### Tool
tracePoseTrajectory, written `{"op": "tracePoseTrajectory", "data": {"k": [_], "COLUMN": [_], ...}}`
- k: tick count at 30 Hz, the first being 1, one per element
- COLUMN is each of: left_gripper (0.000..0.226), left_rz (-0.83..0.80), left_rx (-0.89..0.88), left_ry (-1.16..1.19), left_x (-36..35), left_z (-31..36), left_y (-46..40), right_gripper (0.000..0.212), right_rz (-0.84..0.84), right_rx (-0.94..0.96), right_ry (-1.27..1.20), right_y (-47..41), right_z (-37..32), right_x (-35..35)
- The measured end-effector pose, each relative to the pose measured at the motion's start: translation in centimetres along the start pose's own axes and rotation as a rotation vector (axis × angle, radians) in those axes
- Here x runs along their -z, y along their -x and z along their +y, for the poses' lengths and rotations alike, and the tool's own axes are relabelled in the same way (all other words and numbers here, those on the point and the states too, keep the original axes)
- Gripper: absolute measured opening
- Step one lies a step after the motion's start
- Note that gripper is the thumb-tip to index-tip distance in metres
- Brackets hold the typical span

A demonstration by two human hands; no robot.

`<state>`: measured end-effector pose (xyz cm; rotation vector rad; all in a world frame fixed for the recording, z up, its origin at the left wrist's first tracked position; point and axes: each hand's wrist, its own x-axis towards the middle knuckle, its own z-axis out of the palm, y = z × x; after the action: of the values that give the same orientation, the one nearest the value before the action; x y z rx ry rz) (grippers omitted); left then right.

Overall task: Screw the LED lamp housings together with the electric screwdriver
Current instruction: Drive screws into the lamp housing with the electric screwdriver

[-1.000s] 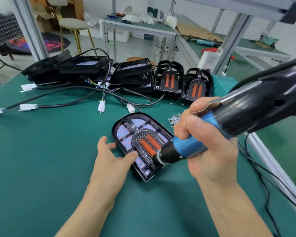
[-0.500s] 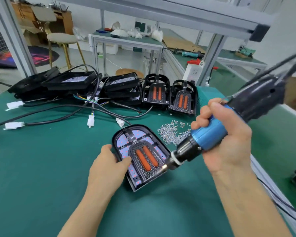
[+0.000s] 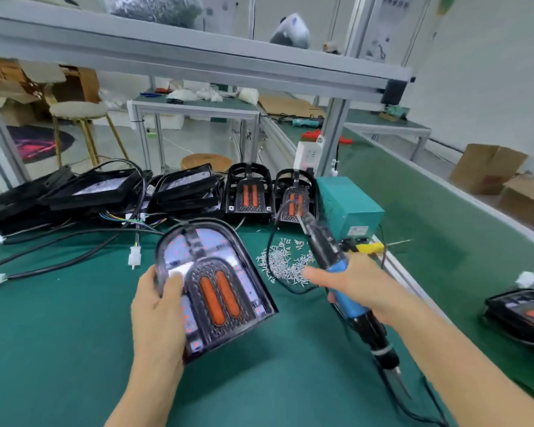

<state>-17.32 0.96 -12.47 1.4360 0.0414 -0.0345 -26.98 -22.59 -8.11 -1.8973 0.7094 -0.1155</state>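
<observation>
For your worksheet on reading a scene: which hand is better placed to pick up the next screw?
Right. The right hand, though gripping the electric screwdriver, reaches toward the screw pile. The left hand is holding up the lamp housing.

Dark green desk (image 3: 59, 334) under a black lamp housing (image 3: 216, 288) with two orange bars, a dotted mesh surround and pale, red-speckled panels. Blue-and-black electric screwdriver (image 3: 349, 300); silvery screws (image 3: 282, 263); teal box (image 3: 349, 204); yellow tool (image 3: 369, 248).
</observation>
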Motion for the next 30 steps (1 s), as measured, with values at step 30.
{"op": "tracePoseTrajectory", "data": {"k": [30], "left_gripper": [0.048], "left_rz": [-0.238], "left_rx": [-0.433], "left_ry": [0.062], "left_x": [0.3], "left_z": [3.3], "left_y": [2.5], "right_gripper": [0.060], "right_rz": [0.425], "right_rx": [-0.114], "right_ry": [0.752], "right_y": [-6.7], "right_z": [2.5], "right_x": [-0.1]}}
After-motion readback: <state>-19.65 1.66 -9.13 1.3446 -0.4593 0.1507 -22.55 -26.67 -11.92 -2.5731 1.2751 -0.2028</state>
